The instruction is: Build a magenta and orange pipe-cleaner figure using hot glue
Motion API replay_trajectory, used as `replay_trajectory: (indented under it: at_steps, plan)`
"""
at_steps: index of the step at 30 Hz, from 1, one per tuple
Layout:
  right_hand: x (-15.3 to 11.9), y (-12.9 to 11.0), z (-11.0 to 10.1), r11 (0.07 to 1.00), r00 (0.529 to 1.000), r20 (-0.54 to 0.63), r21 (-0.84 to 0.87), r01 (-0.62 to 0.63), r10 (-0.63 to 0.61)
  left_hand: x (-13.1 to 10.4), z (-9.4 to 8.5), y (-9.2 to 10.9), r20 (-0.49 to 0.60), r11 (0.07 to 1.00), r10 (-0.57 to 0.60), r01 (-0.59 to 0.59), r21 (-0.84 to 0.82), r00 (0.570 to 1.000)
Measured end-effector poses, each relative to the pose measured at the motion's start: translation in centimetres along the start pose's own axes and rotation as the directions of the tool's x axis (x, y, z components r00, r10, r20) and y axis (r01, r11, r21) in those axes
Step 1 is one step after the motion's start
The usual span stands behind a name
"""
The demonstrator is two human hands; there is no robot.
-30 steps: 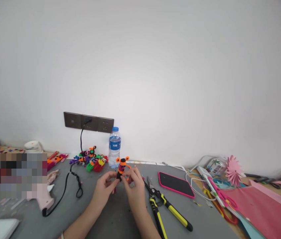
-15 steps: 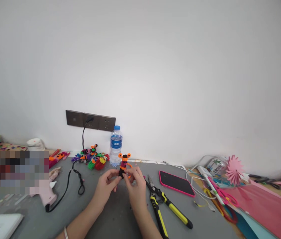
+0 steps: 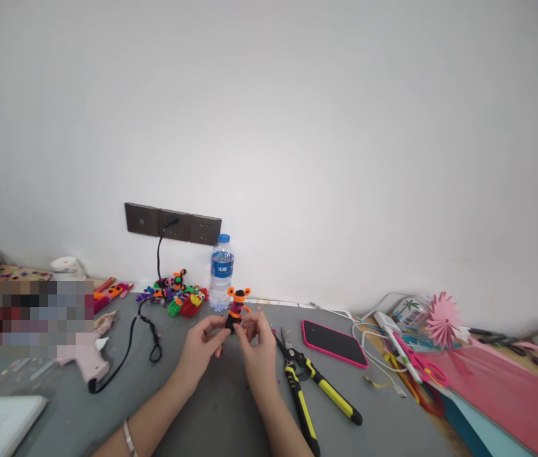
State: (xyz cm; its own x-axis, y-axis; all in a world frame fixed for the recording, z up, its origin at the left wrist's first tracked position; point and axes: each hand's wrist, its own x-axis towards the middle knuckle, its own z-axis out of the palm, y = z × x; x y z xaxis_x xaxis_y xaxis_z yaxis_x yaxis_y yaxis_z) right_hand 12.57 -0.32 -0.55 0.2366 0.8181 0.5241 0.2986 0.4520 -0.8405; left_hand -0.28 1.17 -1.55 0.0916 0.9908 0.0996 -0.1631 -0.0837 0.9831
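The figure (image 3: 236, 308) is standing between the left hand (image 3: 202, 344) and the right hand (image 3: 258, 346), over the table (image 3: 221, 409). Behind it, the bottle (image 3: 221, 269) is standing near the wall (image 3: 297, 190). Toys (image 3: 192, 303) are lying left of the bottle. The glue gun (image 3: 88, 360) is lying left of the left hand, and a box (image 3: 4, 424) is resting nearer the front. Pliers (image 3: 292, 356) are lying right of the right hand; the phone (image 3: 334, 343) is lying behind them, farther right.

Both hands (image 3: 199, 348) (image 3: 259, 348) close together, fingers (image 3: 213, 322) bent, thumbs (image 3: 218, 341) inward, forearms (image 3: 164, 405) slanted
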Motion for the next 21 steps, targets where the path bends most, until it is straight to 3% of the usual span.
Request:
replay_trajectory:
  at_steps: [3, 8, 14, 21]
  plan:
    - [-0.2, 0.1, 0.5, 0.992, 0.994, -0.040, 0.071, -0.103, 0.106, 0.0, 0.1, 0.3, -0.017, 0.999, -0.019, 0.018, -0.029, 1.000]
    - [-0.5, 0.5, 1.0, 0.965, 0.976, -0.011, 0.150, -0.215, 0.219, 0.1, 0.0, 0.4, -0.051, 0.995, -0.031, 0.026, -0.095, 0.998]
    - [-0.7, 0.7, 1.3, 0.962, 0.976, 0.029, 0.167, -0.217, 0.216, 0.2, -0.1, 0.1, -0.038, 0.994, -0.028, 0.024, -0.110, 0.999]
    - [-1.0, 1.0, 1.9, 0.940, 0.977, 0.101, 0.267, -0.211, 0.190, 0.3, -0.3, 0.1, -0.108, 0.996, 0.004, -0.013, -0.085, 0.994]
